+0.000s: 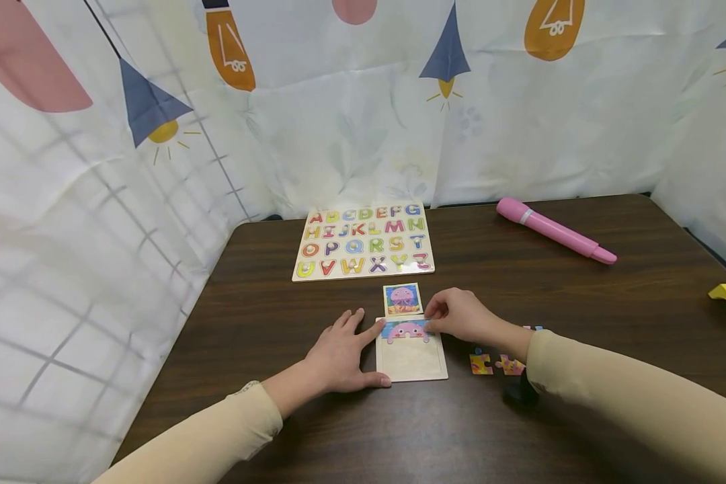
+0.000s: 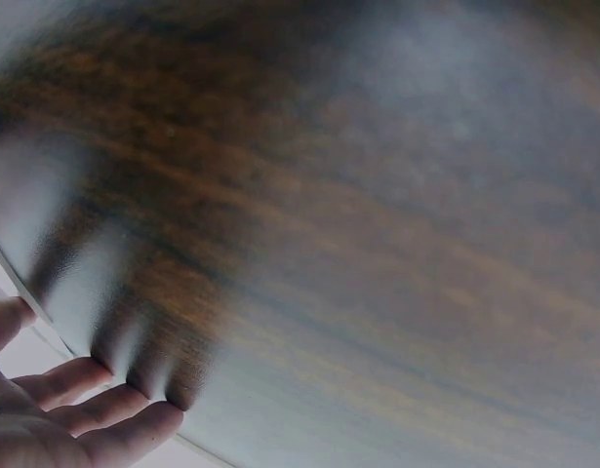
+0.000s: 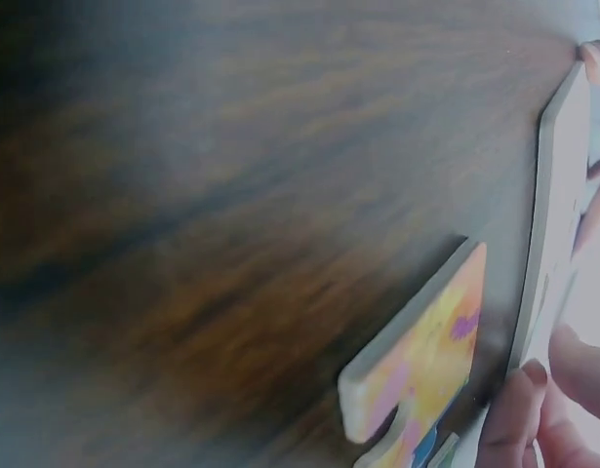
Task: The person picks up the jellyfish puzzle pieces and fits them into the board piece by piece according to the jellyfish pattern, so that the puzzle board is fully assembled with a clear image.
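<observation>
From where I stand, the left hand [image 1: 341, 353]'s spread fingers steady the pale, square puzzle board [image 1: 413, 361] on the counter [image 1: 260, 336], while the right hand [image 1: 461, 316]'s fingers bunch at its upper right corner, pinching or merely pressing the blue-and-pink top row [image 1: 407, 330], I can't tell which. A crooked push could make one piece ride up on its neighbour, and the low sleeve [image 1: 617, 386] could scatter the loose pieces [image 1: 480, 364], thick slabs with curved notches on glossy, dark wood grain.
</observation>
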`<state>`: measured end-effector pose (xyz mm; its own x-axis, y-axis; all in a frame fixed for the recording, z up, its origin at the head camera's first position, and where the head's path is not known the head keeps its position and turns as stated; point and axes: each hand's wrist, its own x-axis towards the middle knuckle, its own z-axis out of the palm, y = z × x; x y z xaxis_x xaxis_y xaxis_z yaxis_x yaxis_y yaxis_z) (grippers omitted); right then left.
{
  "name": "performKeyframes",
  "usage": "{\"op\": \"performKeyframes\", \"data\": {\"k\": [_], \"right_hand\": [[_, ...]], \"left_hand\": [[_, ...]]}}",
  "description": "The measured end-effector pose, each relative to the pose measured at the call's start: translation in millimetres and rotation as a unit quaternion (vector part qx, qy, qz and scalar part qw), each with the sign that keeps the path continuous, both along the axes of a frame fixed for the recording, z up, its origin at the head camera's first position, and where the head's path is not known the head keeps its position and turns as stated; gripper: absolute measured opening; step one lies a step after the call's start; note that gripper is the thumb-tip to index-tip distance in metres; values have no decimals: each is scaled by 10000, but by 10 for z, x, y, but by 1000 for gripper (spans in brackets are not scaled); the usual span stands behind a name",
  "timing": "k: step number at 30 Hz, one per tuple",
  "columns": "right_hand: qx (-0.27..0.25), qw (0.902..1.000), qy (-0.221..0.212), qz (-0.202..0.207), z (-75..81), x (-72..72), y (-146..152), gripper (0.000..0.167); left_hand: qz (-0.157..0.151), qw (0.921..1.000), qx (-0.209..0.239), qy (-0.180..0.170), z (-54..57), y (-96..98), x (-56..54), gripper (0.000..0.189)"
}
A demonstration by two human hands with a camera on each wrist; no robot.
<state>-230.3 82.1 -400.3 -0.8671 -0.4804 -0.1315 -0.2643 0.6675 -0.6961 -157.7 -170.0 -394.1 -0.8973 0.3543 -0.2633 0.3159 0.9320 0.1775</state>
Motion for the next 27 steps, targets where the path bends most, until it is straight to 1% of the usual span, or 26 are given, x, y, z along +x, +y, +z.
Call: {"op": "performKeyframes", "data": {"k": [4, 8, 16, 23, 27], "right_hand": [[48, 9997, -45, -216, -9, 1, -48, 15], [137, 9994, -39, -306, -11, 6, -85, 17], [171, 9988, -108, -456, 15, 13, -116, 17], [135, 9987, -174, -466, 37, 20, -117, 18], [101, 9990, -186, -381, 70, 28, -96, 17]], "left_hand": [[0, 10000, 1, -8, -5, 1, 0, 98], [-3, 10000, -12, -13, -6, -1, -1, 98], [-16, 10000, -3, 6, -1, -2, -4, 98], [12, 10000, 20, -6, -5, -4, 4, 98], [-3, 10000, 19, 14, -3, -5, 4, 98]]}}
